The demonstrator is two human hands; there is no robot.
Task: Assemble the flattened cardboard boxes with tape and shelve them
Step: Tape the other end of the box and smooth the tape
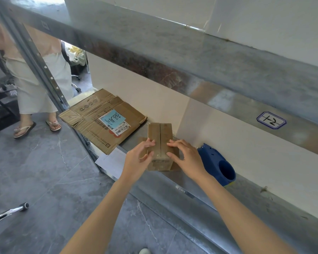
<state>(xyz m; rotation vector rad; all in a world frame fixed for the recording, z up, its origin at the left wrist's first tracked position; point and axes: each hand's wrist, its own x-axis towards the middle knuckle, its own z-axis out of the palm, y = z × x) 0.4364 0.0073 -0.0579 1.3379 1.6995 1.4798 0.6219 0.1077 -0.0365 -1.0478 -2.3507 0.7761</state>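
- Forearms reach in from the bottom edge to a small box (160,136) standing on the metal shelf (189,184), near its front edge.
- Left hand (139,159): fingers lie over the left top flap and the thumb is on the near end, so it grips that side of the box.
- Right hand (188,159): arched fingertips press on the right top flap; nothing is enclosed.
- Orientation: the long axis runs from the person away towards the wall. The centre seam follows that axis and faces up.
- Seam condition: a dark gap shows between the flaps, and no tape can be made out along it.
- Tape dispenser (217,166): blue, lying just right of the box, apart from both hands.
- Flattened box (99,121): lies further left on the same shelf and overhangs its front edge.
- Risk: the right hand will likely have to lift for the dispenser; the flaps may then spring open and the seam widen.
- Risk: a sideways push could slide the box off the front edge.
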